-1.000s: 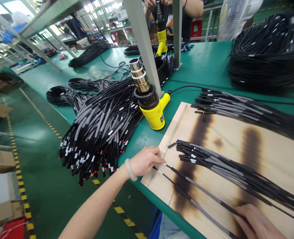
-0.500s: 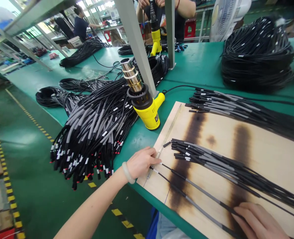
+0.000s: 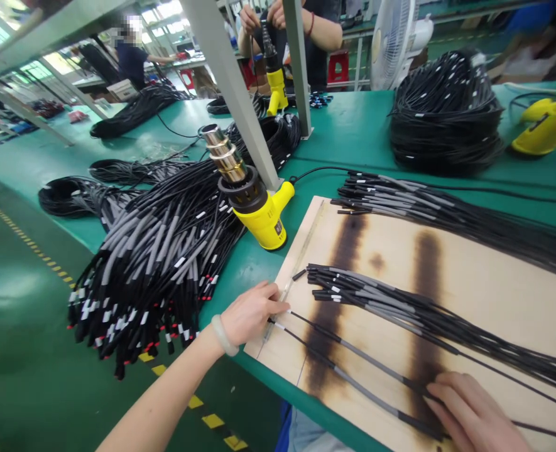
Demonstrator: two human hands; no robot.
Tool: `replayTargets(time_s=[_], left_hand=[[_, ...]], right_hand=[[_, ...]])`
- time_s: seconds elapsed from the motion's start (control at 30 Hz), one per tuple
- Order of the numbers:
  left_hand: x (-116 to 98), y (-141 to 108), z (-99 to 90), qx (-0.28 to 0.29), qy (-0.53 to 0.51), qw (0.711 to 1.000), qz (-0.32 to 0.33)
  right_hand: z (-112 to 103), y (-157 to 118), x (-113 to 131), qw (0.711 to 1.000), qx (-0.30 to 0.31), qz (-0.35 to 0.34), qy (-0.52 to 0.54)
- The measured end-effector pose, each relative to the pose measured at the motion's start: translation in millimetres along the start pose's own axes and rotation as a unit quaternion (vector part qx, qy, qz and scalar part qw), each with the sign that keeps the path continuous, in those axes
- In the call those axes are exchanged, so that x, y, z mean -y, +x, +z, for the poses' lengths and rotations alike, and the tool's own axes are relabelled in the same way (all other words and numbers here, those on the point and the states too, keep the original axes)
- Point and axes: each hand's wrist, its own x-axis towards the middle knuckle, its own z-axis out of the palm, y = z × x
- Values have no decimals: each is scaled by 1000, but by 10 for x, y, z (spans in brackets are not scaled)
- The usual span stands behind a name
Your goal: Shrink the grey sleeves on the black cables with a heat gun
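My left hand (image 3: 254,311) pinches the thin end of a black cable (image 3: 369,355) at the left edge of a scorched wooden board (image 3: 504,295). Along the same cable, my right hand (image 3: 475,411) closes its fingers on the black sleeve; the fingertips are partly hidden. A second cable (image 3: 360,390) lies nearer the board's front edge, its end beside my left fingers. Both have a grey corrugated section. Beyond them rests a bundle of sleeved cables (image 3: 391,300), with a short loose black tube (image 3: 299,275) near its tips.
A yellow heat gun (image 3: 263,220) stands nozzle-up behind the board, beside a big cable heap (image 3: 164,245) overhanging the table. More cables (image 3: 400,194) lie along the board's back edge. Coiled cables (image 3: 447,113), a fan (image 3: 393,44) and another person's hands (image 3: 263,16) are farther back.
The view has swung slightly right, so everything sits farther left and a second yellow tool shows more at the right. Both hands keep their places on the cable.
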Motion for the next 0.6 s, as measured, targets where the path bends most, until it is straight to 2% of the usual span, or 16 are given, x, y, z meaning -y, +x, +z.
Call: replayTargets(time_s=[0.13, 0.23, 0.3, 0.37, 0.43, 0.53, 0.6], left_hand=[[7, 26, -95, -100, 14, 995, 6], [-62, 172, -118, -169, 20, 985, 32], [-187, 328, -99, -194, 23, 979, 65], [-348, 492, -59, -199, 35, 975, 92], [-486, 630, -4, -182, 57, 977, 98], [-590, 728, 66, -156, 89, 980, 84], [-608, 726, 86, -170, 95, 979, 63]], right_hand=[[-86, -64, -76, 995, 38, 91, 12], [-111, -174, -225, 984, -8, 175, -45], [-110, -230, -303, 976, -15, 198, -95], [-102, -250, -328, 976, 20, 188, -105], [-91, -241, -309, 980, 50, 170, -87], [-75, -203, -264, 986, 60, 143, -60], [-57, -175, -254, 990, 54, 124, -47]])
